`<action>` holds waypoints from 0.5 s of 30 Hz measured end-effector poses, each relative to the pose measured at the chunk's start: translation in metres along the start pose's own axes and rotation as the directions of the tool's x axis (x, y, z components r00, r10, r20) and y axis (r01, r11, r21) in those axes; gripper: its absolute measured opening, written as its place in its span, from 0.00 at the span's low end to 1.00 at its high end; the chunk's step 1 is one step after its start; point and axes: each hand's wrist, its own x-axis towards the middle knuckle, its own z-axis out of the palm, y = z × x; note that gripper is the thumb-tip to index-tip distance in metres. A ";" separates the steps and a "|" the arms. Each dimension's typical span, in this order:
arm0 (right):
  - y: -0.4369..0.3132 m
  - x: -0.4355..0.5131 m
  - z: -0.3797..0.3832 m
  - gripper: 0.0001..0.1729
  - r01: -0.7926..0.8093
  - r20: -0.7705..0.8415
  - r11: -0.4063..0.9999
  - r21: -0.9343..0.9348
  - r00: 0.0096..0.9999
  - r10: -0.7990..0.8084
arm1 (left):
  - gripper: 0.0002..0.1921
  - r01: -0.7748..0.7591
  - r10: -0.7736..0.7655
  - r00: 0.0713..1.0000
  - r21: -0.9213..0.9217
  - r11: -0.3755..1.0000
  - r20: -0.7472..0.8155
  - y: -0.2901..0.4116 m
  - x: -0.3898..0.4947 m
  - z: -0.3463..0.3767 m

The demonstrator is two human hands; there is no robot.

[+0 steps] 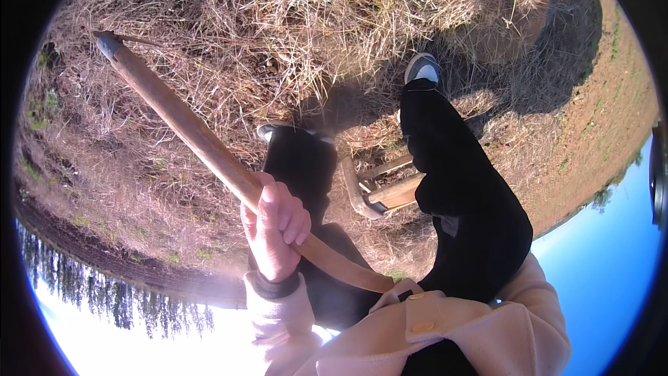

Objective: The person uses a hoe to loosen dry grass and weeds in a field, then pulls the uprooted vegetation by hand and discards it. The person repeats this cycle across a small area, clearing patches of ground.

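Note:
My left hand [276,224] is wrapped around the wooden handle [177,115] of what looks like a hoe. The handle slants from my waist up to the far left. At its far end a grey metal socket [108,44] carries a thin, dark head, seen nearly edge-on against the dry grass. The handle's near end meets the front of my pale pink coat [365,347]. A small pinkish part there may be my right hand, but the coat hides too much to tell its grip.
Dry straw-like grass [250,47] covers the ground ahead. A small wooden stool [399,193] sits between my black-trousered legs, partly hidden by the right one. Bare brown soil [600,120] with green sprouts lies to the right. Trees [104,284] stand at the lower left edge.

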 end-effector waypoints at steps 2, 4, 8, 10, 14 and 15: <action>0.006 0.005 -0.004 0.18 0.009 -0.005 1.000 -0.015 1.000 -0.009 | 0.07 -0.026 0.028 0.999 0.046 0.999 -0.033 0.002 0.000 -0.006; 0.014 0.011 -0.007 0.18 0.020 0.005 0.999 -0.029 1.000 -0.020 | 0.07 -0.041 0.046 0.996 0.072 0.997 -0.071 0.002 0.000 -0.014; 0.029 0.030 -0.004 0.19 0.058 -0.023 0.996 -0.067 0.998 -0.060 | 0.09 -0.141 0.159 0.982 0.166 0.976 -0.104 -0.009 -0.004 -0.028; 0.038 0.042 -0.002 0.19 0.076 -0.039 0.994 -0.084 0.996 -0.079 | 0.10 -0.191 0.207 0.975 0.180 0.965 -0.076 -0.021 -0.011 -0.035; 0.055 0.068 0.004 0.19 0.125 -0.089 0.982 -0.140 0.986 -0.138 | 0.09 -0.301 0.318 0.946 0.200 0.932 -0.060 -0.061 -0.039 -0.053; 0.059 0.076 0.007 0.19 0.142 -0.103 0.977 -0.159 0.982 -0.160 | 0.08 -0.337 0.351 0.936 0.212 0.917 -0.030 -0.071 -0.051 -0.059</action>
